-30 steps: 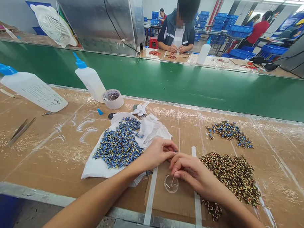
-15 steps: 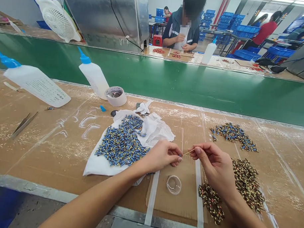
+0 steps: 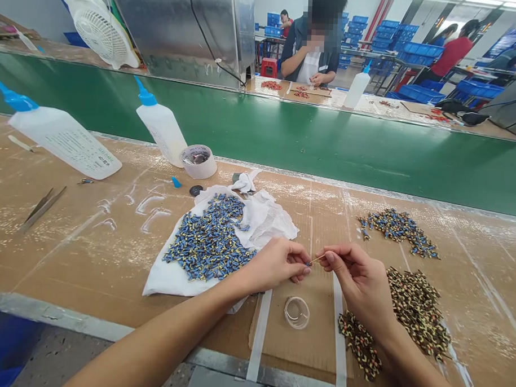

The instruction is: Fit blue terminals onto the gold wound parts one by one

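Observation:
My left hand (image 3: 286, 263) pinches a small blue piece (image 3: 308, 264) between thumb and fingertips; most of it is hidden. In my right hand (image 3: 356, 279), a thin yellowish stick (image 3: 318, 258) is gripped by thumb and forefinger, its tip meeting the blue piece. Just below stands a small clear round cup (image 3: 296, 313) on a cardboard sheet (image 3: 299, 350). A heap of small blue-and-yellow pieces (image 3: 208, 237) lies on a white bag (image 3: 162, 277) beside my left forearm. Around my right wrist are brown-and-cream pieces (image 3: 418, 312), with joined blue-and-brown pieces (image 3: 398, 229) piled farther back.
Two white bottles with blue nozzles (image 3: 67, 141) (image 3: 162, 128) and a tape roll (image 3: 199, 162) stand at the back left. Tweezers (image 3: 43, 208) lie at the left. Beyond the green belt (image 3: 285, 132), a co-worker (image 3: 311, 54) sits at another bench, near a third bottle (image 3: 357, 88).
My right hand has shifted slightly left, bringing the stick closer to the blue piece. The left hand holds its pinch. Across the belt, the co-worker has raised one hand.

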A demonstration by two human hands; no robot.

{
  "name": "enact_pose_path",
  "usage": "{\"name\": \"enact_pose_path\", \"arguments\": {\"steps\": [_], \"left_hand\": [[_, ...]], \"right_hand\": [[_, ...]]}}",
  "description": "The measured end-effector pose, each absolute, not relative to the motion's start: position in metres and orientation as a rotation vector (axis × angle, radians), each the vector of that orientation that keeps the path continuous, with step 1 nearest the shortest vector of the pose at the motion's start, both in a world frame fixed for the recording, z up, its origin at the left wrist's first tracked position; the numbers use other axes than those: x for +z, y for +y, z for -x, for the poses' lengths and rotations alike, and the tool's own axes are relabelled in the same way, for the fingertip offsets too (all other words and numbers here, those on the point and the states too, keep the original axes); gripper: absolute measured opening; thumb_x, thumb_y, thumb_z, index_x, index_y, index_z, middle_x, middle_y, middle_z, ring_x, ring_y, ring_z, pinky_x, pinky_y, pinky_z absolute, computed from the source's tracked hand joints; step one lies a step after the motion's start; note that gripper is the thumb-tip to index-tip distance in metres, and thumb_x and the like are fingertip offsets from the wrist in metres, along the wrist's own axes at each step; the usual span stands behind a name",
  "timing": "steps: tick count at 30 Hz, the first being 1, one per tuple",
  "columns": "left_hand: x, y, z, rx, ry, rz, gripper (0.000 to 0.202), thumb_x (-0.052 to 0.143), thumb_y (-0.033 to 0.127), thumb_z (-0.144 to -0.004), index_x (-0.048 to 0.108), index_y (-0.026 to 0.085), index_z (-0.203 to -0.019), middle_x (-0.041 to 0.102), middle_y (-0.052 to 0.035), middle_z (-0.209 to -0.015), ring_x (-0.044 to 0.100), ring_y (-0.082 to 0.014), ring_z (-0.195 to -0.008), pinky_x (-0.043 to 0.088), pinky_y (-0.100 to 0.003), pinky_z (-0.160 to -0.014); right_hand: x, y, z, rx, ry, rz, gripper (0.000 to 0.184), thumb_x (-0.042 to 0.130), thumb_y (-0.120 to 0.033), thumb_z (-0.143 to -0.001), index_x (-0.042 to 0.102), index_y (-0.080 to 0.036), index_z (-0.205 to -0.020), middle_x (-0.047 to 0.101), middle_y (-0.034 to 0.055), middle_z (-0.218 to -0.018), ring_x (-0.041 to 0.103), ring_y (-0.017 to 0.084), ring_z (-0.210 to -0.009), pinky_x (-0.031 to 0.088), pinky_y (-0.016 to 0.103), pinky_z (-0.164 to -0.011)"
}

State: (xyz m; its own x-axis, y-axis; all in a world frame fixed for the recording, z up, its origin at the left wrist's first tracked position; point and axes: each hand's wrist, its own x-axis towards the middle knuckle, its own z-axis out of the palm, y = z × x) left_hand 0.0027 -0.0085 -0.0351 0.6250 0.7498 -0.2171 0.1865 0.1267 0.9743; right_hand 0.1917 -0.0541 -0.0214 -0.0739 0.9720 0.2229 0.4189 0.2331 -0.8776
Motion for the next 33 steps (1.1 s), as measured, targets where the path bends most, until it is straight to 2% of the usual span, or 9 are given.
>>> {"name": "enact_pose_path", "arguments": {"steps": [19, 22, 26, 30, 33], "left_hand": [[-0.031, -0.009, -0.003, 0.496, 0.849, -1.468, 0.013, 0.066, 0.025, -0.078, 0.066, 0.013, -0.082, 0.064, -0.0022, -0.067, 0.059, -0.0123, -0.059, 0.048, -0.024, -0.059], [-0.033, -0.008, -0.003, 0.500, 0.847, -1.471, 0.011, 0.065, 0.023, -0.078, 0.066, 0.013, -0.082, 0.063, -0.0011, -0.066, 0.059, -0.0123, -0.060, 0.048, -0.024, -0.059], [-0.033, -0.008, -0.002, 0.503, 0.847, -1.464, 0.010, 0.064, 0.020, -0.077, 0.066, 0.013, -0.085, 0.062, -0.0002, -0.065, 0.059, -0.0123, -0.060, 0.047, -0.024, -0.059], [-0.028, -0.007, -0.002, 0.510, 0.843, -1.546, 0.009, 0.060, 0.016, -0.078, 0.067, 0.013, -0.082, 0.066, -0.0022, -0.069, 0.059, -0.0126, -0.064, 0.045, -0.023, -0.061], [-0.023, -0.007, -0.001, 0.504, 0.866, -1.583, 0.011, 0.058, 0.016, -0.079, 0.068, 0.013, -0.082, 0.067, -0.0033, -0.073, 0.060, -0.0130, -0.067, 0.044, -0.022, -0.061]], "right_hand": [[-0.017, -0.054, -0.188, 0.720, -1.769, 1.305, 0.008, 0.060, -0.027, -0.089, 0.064, -0.020, -0.088, 0.071, 0.0041, -0.080, 0.067, 0.017, -0.070, 0.053, 0.027, -0.064], [-0.010, -0.054, -0.192, 0.815, -1.710, 1.311, 0.007, 0.061, -0.027, -0.088, 0.064, -0.020, -0.088, 0.070, 0.0039, -0.081, 0.067, 0.017, -0.072, 0.052, 0.027, -0.066], [0.006, -0.056, -0.198, 1.102, -1.644, 1.167, 0.009, 0.058, -0.027, -0.091, 0.065, -0.022, -0.090, 0.068, 0.0040, -0.087, 0.064, 0.018, -0.081, 0.052, 0.028, -0.072], [0.015, -0.063, -0.193, 1.264, -1.962, 0.969, 0.010, 0.060, -0.021, -0.090, 0.069, -0.024, -0.087, 0.062, 0.0037, -0.100, 0.060, 0.018, -0.094, 0.047, 0.033, -0.085], [0.015, -0.068, -0.182, 1.294, -2.134, 0.918, 0.013, 0.061, -0.016, -0.089, 0.071, -0.025, -0.088, 0.058, 0.0037, -0.106, 0.058, 0.017, -0.096, 0.046, 0.032, -0.085]]}}
